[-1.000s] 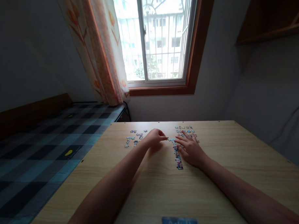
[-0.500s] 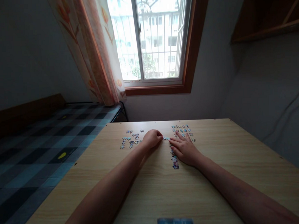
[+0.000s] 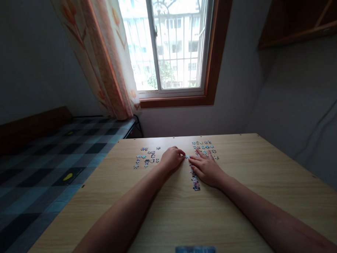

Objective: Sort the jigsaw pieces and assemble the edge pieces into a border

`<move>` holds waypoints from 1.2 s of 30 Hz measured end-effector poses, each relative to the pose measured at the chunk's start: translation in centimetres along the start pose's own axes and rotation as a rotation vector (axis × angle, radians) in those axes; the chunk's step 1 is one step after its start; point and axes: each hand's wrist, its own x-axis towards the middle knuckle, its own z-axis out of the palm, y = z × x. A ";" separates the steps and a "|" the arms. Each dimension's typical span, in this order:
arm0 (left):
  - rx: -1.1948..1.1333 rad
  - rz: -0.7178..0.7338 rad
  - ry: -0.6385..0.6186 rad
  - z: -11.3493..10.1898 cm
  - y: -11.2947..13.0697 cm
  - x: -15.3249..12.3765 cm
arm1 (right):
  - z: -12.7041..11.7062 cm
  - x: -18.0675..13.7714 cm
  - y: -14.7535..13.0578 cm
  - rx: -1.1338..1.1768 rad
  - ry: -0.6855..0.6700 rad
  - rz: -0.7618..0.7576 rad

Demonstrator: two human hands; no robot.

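Observation:
A joined strip of jigsaw puzzle pieces (image 3: 196, 184) runs up the middle of the table, its upper part covered by my right hand (image 3: 206, 170). That hand lies flat, fingers spread, its fingertips on the strip's upper end. Light-blue puzzle pieces (image 3: 187, 156) show between my two hands at the top of the strip. My left hand (image 3: 172, 158) is closed in a pinch at the left edge of these blue pieces. What sits between its fingertips is too small to make out.
Loose puzzle pieces (image 3: 142, 157) lie to the left, and more pieces (image 3: 202, 143) stand in rows behind my right hand. A blue printed box or card (image 3: 196, 252) is at the near edge of the wooden table (image 3: 160, 222). A bed (image 3: 54, 174) adjoins on the left.
My left hand has shifted slightly right, its fingertips now closer to the right hand at the blue pieces. The right hand stays flat on the strip. The view has moved slightly.

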 end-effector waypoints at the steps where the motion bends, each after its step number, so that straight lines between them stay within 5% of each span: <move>1: -0.007 0.004 -0.007 0.0 -0.2 0.1 | 0.0 0.0 0.0 -0.002 0.003 -0.001; 15: -0.057 -0.033 -0.050 -0.3 -0.8 0.8 | 0.1 0.0 0.1 0.000 0.005 -0.007; 36: -0.077 -0.082 0.092 0.6 -1.0 0.4 | 0.1 -0.1 0.2 -0.002 0.043 0.008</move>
